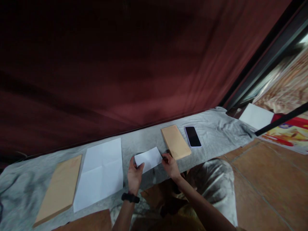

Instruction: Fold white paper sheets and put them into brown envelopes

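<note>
A small folded sheet of white paper [148, 159] is held level between my two hands, above the grey cloth. My left hand [135, 175] grips its left end, with the thumb on top and the fingers behind. At the right end, my right hand [170, 164] pinches the paper's edge between thumb and fingers. Just beyond my right hand lies a stack of brown envelopes [176, 142]. To the left of my left hand, a larger white sheet [101, 173] with crease lines rests flat on the cloth.
A thicker brown stack [59, 189] lies at the far left of the grey cloth [141, 138]. Right of the envelopes is a phone [192, 137] with a dark screen. A dark red wall [144, 80] rises behind. A white sheet [256, 116] and a colourful printed box [291, 133] are at far right.
</note>
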The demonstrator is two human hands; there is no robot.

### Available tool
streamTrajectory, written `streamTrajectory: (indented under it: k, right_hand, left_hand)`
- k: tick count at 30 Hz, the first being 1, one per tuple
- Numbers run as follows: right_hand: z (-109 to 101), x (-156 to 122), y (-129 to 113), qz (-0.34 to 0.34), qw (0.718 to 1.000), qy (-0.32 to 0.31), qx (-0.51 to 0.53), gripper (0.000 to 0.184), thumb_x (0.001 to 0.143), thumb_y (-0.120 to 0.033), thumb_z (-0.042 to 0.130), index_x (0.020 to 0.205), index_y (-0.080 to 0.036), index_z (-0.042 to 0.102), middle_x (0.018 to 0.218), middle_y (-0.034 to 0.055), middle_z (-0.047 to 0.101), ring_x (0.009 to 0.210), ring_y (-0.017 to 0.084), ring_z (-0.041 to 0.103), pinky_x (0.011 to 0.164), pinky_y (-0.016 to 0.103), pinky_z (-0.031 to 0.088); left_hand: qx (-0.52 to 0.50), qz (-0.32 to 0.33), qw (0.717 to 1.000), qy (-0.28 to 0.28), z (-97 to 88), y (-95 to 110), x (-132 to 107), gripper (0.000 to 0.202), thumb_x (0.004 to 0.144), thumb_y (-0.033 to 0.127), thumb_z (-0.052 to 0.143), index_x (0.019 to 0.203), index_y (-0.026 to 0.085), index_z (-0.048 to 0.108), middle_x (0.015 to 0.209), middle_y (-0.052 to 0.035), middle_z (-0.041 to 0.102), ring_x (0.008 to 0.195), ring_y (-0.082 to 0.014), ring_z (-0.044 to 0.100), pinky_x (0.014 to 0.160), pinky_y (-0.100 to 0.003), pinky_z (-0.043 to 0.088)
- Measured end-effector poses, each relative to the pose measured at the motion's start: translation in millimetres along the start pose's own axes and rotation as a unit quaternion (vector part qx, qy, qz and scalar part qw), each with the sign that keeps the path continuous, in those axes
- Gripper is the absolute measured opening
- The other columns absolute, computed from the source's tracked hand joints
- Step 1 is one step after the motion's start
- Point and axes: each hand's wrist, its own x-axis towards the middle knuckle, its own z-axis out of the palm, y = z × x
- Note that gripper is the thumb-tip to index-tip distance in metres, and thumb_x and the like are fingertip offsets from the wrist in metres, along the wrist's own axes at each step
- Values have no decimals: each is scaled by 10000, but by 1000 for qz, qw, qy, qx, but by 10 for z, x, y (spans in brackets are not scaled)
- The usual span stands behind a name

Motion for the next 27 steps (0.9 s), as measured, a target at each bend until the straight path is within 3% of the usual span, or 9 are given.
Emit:
streamTrajectory:
  k: [2, 6, 12, 18, 22, 27]
  right_hand:
    - [-4, -18, -33, -9, 997, 6, -75, 273, 815, -196, 571, 1074, -225, 654, 857, 32, 695, 823, 216, 683, 780, 330, 546]
    - [12, -65, -117, -24, 979, -2, -202, 316, 868, -147, 525, 1149, -229, 642, 985, 61, 731, 901, 226, 708, 813, 316, 536]
    - [20, -111, -134, -39, 970, -3, -242, 321, 872, -124, 523, 1157, -210, 644, 1005, 73, 739, 882, 236, 718, 783, 311, 542]
    - [29, -156, -115, -64, 957, 14, -281, 332, 897, -99, 495, 1185, -208, 621, 1047, 70, 719, 921, 217, 709, 803, 302, 546]
    - [51, -222, -163, -153, 923, 42, -350, 366, 915, -120, 495, 1260, -171, 604, 1187, 147, 655, 1070, 266, 654, 903, 385, 549]
    - [191, -346, -150, -296, 878, -40, -375, 397, 982, -202, 476, 1368, -183, 568, 1449, 116, 542, 1327, 275, 496, 1096, 466, 445]
  left_hand:
    - [64, 25, 998, 11, -12, 11, -45, 623, 800, 332, 707, 1371, 188, 503, 868, -42, 729, 797, -231, 717, 781, -387, 573]
    - [100, 67, 992, 34, -4, 80, -83, 610, 831, 358, 665, 1393, 202, 488, 966, -63, 728, 893, -239, 710, 818, -373, 557]
    - [138, 98, 985, 25, -18, 164, -85, 613, 875, 367, 622, 1439, 199, 452, 1137, -106, 706, 996, -250, 690, 864, -372, 542]
    - [269, 77, 959, 39, -40, 269, -171, 607, 923, 396, 577, 1471, 194, 411, 1178, -120, 667, 925, -236, 691, 748, -324, 527]
    - [344, 70, 935, 50, -22, 305, -229, 588, 951, 445, 522, 1476, 207, 402, 1253, -138, 627, 879, -239, 697, 642, -307, 496]
    - [372, 88, 922, 59, 0, 273, -239, 552, 960, 469, 490, 1441, 201, 450, 1267, -139, 618, 937, -253, 690, 659, -318, 520]
